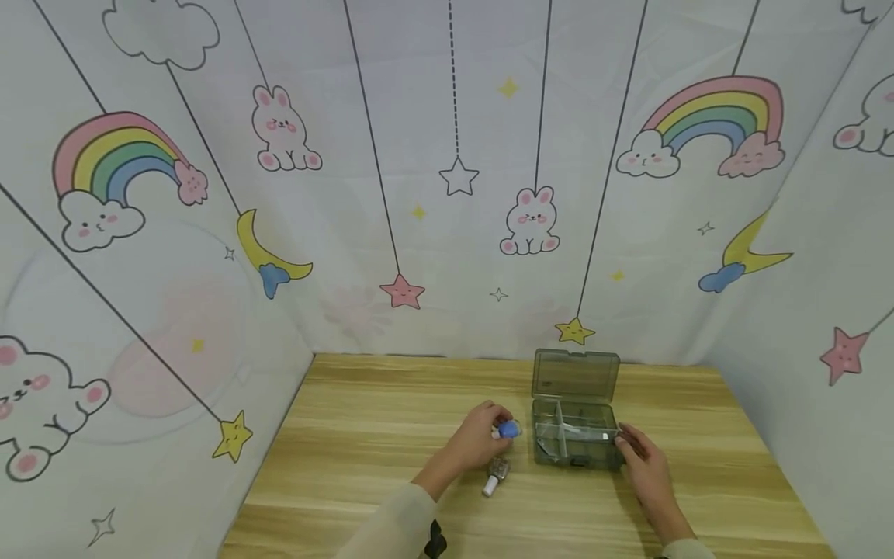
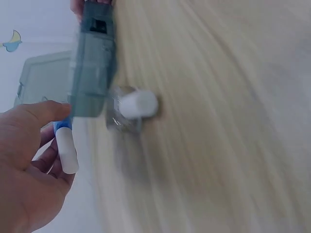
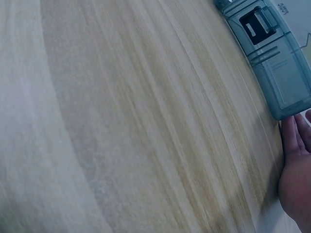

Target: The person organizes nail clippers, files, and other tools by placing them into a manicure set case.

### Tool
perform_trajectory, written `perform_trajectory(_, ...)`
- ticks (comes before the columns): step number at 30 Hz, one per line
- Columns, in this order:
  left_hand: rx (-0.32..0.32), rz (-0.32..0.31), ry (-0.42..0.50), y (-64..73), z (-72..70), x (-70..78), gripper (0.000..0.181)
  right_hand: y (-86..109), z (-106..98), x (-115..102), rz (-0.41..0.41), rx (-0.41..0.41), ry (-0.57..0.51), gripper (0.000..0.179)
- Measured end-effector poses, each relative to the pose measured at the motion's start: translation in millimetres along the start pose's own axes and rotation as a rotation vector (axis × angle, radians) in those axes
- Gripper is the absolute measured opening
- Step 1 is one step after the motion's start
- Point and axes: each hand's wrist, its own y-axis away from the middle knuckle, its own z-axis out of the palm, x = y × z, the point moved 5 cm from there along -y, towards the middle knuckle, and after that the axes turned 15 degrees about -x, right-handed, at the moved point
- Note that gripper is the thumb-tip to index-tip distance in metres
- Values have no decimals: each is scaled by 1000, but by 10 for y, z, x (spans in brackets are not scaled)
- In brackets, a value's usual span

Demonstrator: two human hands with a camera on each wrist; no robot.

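Note:
In the head view my left hand (image 1: pixel 482 433) holds a small blue nail polish bottle (image 1: pixel 509 429) to the left of a box. The left wrist view shows its white cap (image 2: pixel 67 150) pointing down, with the thumb and fingers about the blue part. My right hand (image 1: pixel 648 470) touches the right end of the translucent grey-green divided box (image 1: pixel 583 458), its fingers (image 3: pixel 289 138) fairly straight along that wall. The box lid (image 1: pixel 576 376) stands raised at the back. Below the left hand lies a clear, glittery nail polish bottle (image 1: pixel 499 467) with a white cap.
Inside the box, dividers (image 1: pixel 561 427) form compartments, and something clear and shiny lies across them. The wooden tabletop (image 1: pixel 377 419) meets a white printed cloth wall (image 1: pixel 447 310) at the back, with more cloth at both sides. A small black object (image 1: pixel 435 538) shows beside the left sleeve.

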Motion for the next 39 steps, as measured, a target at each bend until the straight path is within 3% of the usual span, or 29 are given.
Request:
perform_trajectory(7, -24, 82, -19, -334, 100, 421, 30, -20, -18, 4, 11, -9, 0, 52)
perform_trajectory(12, -46, 99, -15, -543, 232, 679, 30, -13, -33, 4, 15, -10, 9, 53)
perform_trajectory(19, -63, 116, -97, -788, 436, 942, 31, -9, -40, -9, 11, 5, 10, 54)
perform_trajectory(28, -146, 151, -226, -904, 674, 1056, 33, -13, -33, -10, 40, -14, 11, 53)
perform_trajectory(39, -140, 148, -295, -961, 787, 1047, 33, -9, -5, 5, 31, -28, 6, 54)
